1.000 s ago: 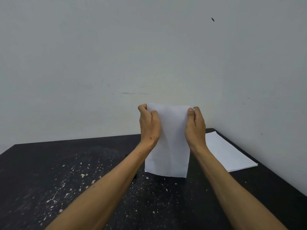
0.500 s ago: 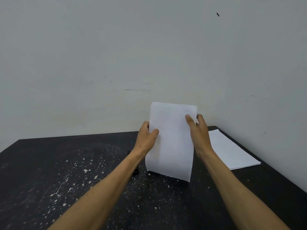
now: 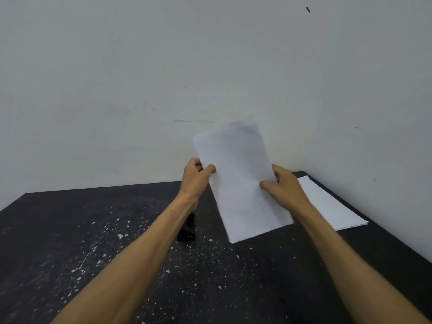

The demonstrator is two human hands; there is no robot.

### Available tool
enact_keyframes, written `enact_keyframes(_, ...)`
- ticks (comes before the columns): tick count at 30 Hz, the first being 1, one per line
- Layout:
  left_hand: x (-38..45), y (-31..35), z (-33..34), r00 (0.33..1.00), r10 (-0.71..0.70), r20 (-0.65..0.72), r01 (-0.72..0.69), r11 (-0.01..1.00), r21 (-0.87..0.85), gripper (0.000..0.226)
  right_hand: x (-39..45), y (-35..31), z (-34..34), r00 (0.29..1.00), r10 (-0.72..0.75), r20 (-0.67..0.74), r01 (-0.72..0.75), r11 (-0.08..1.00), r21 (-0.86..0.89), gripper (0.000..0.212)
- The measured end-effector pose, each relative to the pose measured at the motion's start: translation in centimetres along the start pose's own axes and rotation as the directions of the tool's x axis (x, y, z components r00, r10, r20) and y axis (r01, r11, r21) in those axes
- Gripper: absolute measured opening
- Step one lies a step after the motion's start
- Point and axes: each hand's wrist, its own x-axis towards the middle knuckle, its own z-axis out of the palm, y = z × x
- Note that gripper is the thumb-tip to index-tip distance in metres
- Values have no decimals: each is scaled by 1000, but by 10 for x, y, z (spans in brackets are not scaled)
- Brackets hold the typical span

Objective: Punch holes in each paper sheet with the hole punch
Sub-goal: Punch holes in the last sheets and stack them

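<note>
I hold 1 sheet of paper (image 3: 240,183) up off the table (image 3: 58,230), tilted, my left hand (image 3: 195,181) pinching its left edge and my right hand (image 3: 284,185) pinching its right edge. The hole punch (image 3: 188,228) sits below my left wrist. A paper stack (image 3: 332,206) lies just right of my right hand.

Left half of the worktop (image 3: 58,230) lies open, only paper flecks (image 3: 120,236) on it. The black hole punch (image 3: 187,231) sits mid-table under the left forearm. A paper stack (image 3: 332,206) fills the far right corner, hard by the wall (image 3: 374,113).
</note>
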Motion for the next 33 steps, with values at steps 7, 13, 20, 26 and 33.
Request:
enact_keyframes(7, 23, 11, -33, 960, 133, 247, -237, 855, 461, 96, 37, -34, -37, 936, 119, 330, 114, 786, -608, 38)
enact_keyframes(13, 18, -6, -20, 947, -70, 313, -21, 961, 277, 22, 41, -26, -39, 931, 140, 337, 96, 797, -596, 37)
enact_keyframes(20, 22, -39, -28, 948, -223, 227, 232, 973, -16, 36, 14, 37, -88, 965, 223, 138, -205, 970, -131, 26)
enact_keyframes(26, 18, -57, -13, 943, -217, 252, 250, 962, -109, 43, -20, 81, -49, 971, 238, -33, -206, 896, 392, 34)
enact_keyframes(33, 14, -81, -9, 949, -220, 227, 184, 968, 169, 39, -52, 128, -9, 925, 378, -41, -311, 815, 490, 38)
